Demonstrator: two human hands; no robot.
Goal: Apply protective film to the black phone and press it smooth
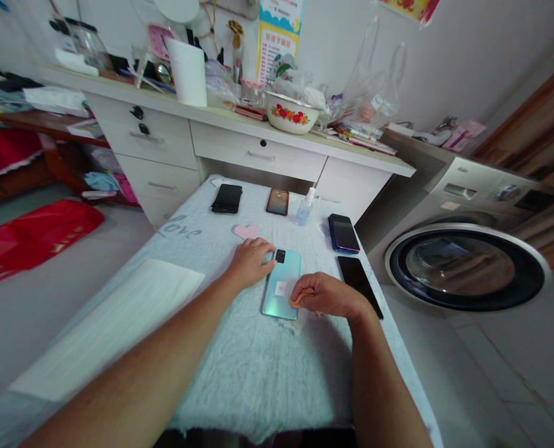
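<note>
A shiny teal-green smartphone (288, 267) lies back up on the cloth-covered table, with a dark camera block at its top left and a small white sticker on its back. My left hand (251, 261) holds its upper left side, thumb and fingers against the edge by the camera. In my right hand (326, 294) a small orange cloth (298, 301) is bunched under bent fingers and pressed on the phone's lower right part. My palm and fingers hide part of the cloth. A black phone (360, 283) lies just right of that hand.
Beyond my hands are a clear spray bottle (304, 208), a brownish phone (277, 202) and a black phone (227, 198). Stacked phones (343, 233) lie near the right edge. A white sheet (113, 330) covers the left side. A washing machine (444, 205) stands at right.
</note>
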